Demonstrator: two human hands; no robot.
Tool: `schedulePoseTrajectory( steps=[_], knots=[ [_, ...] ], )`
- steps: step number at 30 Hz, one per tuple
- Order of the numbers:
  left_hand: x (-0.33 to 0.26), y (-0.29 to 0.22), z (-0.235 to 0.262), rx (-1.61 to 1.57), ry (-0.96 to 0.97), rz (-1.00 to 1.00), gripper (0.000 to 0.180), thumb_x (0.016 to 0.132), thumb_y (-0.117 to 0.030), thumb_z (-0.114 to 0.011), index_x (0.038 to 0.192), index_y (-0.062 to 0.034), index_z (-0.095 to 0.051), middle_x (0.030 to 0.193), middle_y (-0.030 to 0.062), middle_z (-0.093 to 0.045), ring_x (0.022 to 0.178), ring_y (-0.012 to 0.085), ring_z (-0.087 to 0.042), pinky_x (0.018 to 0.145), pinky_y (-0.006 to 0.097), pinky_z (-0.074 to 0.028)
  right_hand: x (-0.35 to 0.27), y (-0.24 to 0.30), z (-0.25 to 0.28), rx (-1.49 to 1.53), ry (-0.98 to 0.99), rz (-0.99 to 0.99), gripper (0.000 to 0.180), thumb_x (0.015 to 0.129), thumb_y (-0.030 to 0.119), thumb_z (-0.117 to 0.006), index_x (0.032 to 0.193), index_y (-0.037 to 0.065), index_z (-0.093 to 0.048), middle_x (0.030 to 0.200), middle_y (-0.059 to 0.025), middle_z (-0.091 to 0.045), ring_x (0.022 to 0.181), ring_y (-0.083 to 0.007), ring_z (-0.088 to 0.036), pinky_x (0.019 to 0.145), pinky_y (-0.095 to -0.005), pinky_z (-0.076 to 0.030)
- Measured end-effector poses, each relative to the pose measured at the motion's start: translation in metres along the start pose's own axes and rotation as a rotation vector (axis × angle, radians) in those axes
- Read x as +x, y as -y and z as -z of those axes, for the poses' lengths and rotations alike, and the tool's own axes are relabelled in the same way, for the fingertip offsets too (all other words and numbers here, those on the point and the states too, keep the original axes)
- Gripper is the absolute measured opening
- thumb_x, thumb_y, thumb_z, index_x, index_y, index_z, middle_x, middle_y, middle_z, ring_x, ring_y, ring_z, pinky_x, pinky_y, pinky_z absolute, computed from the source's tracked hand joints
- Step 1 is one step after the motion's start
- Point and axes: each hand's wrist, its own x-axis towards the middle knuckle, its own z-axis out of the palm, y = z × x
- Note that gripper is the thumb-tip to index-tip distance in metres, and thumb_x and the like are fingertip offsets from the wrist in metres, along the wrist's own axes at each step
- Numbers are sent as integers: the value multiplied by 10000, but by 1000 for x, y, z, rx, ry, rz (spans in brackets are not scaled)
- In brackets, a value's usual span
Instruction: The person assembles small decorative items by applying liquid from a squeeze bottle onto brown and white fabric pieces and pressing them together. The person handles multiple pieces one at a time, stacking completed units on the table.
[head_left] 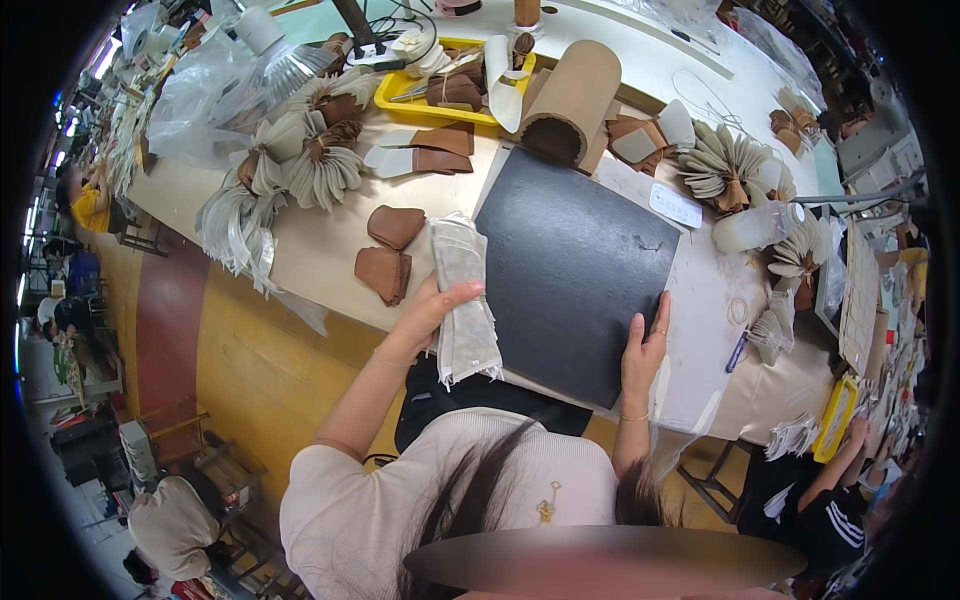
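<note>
My left hand [437, 305] is closed around a bundle of pale grey fabric strips [463, 335] with frayed ends. The bundle is upright beside the left edge of a black board [570, 260], which lies on the table. At the board's right edge is my right hand [645, 350], with thumb and fingers stretched out and apart. It appears to touch the edge and holds nothing that I can see. Left of the bundle lie two small stacks of brown leather pieces, an upper stack [396, 227] and a lower stack [383, 274].
A brown cardboard tube [572, 100] and a yellow tray [390, 98] of brown pieces stand behind the board. Fanned grey bundles [325, 178] lie at the left, more [725, 165] at the right. A pen [737, 352] and a plastic bottle [750, 228] are to the right. Other people sit nearby.
</note>
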Motion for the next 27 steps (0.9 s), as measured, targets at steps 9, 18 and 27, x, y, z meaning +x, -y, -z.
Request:
schedulePoseTrajectory(
  steps=[9,18,27],
  knots=[
    [-20,26,-6,-53,-41,-4,891,783,-301,-768,1449,18,-269,1278,164,-474,1110,225,-546,921,352,-500,-3,0,11,-91,84,42,587,1001,215,-520,1491,-37,-319,1538,-218,-357,1419,-327,-361,1163,-367,-258],
    [-24,22,-3,334,-76,-204,832,770,-343,-794,1384,32,-375,1249,151,-517,1123,234,-553,968,360,-463,-4,8,18,-58,104,16,479,1001,232,-538,1408,-7,-463,1491,-192,-431,1391,-317,-397,1145,-387,-295],
    [42,33,-70,-557,529,-3,870,802,-568,-652,1385,30,-407,1393,255,-476,1231,385,-541,1025,500,-469,28,-14,125,-441,-356,141,323,952,182,-613,1243,41,-624,1426,-168,-492,1373,-353,-403,1130,-429,-320]
  ],
)
